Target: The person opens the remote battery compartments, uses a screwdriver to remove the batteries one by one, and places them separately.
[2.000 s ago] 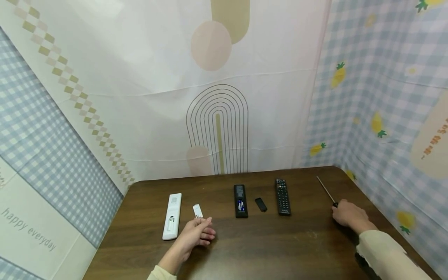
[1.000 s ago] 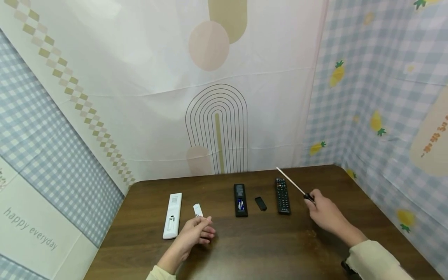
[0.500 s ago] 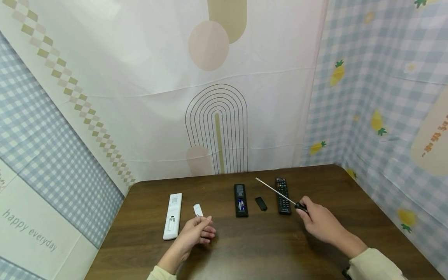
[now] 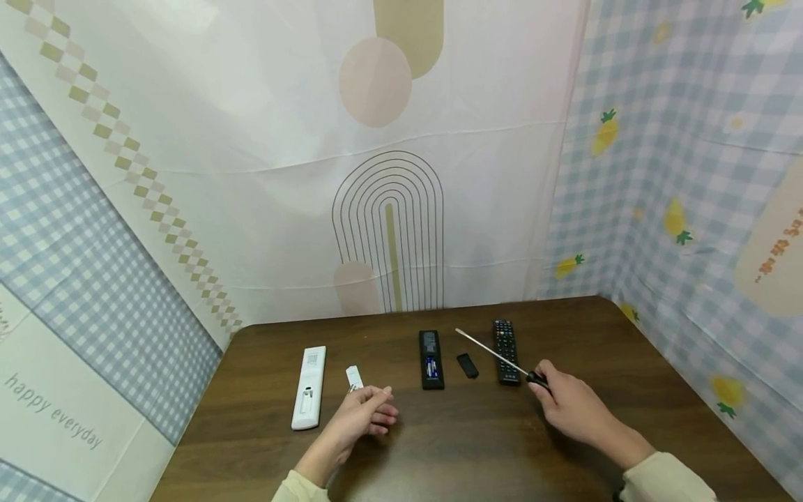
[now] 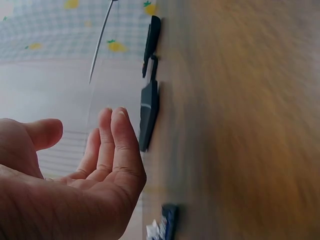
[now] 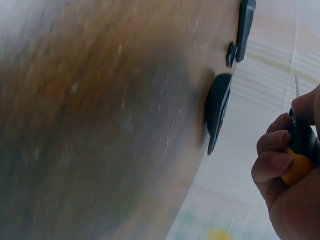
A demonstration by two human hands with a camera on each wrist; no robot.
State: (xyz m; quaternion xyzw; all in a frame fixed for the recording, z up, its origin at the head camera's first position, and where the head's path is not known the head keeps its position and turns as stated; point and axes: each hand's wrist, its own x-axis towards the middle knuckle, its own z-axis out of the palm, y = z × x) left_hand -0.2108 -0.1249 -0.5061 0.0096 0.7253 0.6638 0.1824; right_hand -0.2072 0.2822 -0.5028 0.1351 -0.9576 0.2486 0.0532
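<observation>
While the right hand grips a tool, these lines run outward from the hands.

Right hand: the right hand (image 4: 574, 408) is curled tight round the handle of a long thin screwdriver with a black and orange handle (image 4: 502, 360), at about 4 o'clock on the dark brown wooden table (image 4: 477, 446).

Screwdriver look: a slim pale metal shaft runs from the fist toward 10 o'clock, its tip in the air above the gap between the two black remotes; the right wrist view shows the grip black above and orange below (image 6: 300, 155).

Left hand: the left hand (image 4: 366, 415) lies on the table at about 7 o'clock, fingers loosely bent and holding nothing; in the left wrist view (image 5: 75, 175) the fingers are nearly straight with the thumb apart.

Next to the left hand: a small white battery cover (image 4: 354, 377) lies just beyond the fingertips, and a long white remote lying face down (image 4: 309, 387) is at its 9 o'clock.

Centre: a black remote with its battery bay open (image 4: 431, 359) lies at 12 o'clock, a small black cover (image 4: 467, 365) just to its right.

Under the shaft: a black remote with its buttons up (image 4: 505, 351) lies beneath the screwdriver's shaft.

Change: two seconds ago the screwdriver lay by the right edge of the table under the right hand; now it is lifted and carried leftward over the button remote. The left hand has shifted only slightly.
</observation>
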